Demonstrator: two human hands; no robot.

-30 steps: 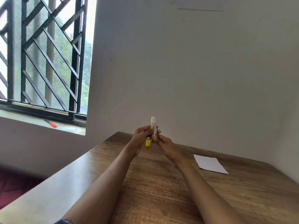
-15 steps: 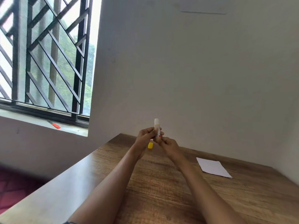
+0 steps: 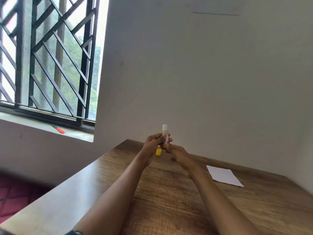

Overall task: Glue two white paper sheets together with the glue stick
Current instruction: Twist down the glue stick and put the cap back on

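Two hands, left and right, fingers pinching upright glue stick | wooden worktop in wall corner | paper right | barred window left

A brown wood-grain table top is shown with a smooth laminate look, and a soft sheen is seen along its pale left edge where window light falls. The white paper sheets lying on it are presented as thin, flat and matt. The white cylindrical plastic glue stick appears smooth with a printed label, and the small yellow plastic cap is seen as smooth and faintly glossy. The grey plastered wall is finished matt and even. The dark window grille looks like painted metal. A small orange-red object, seemingly plastic, is seen on the matt grey sill.
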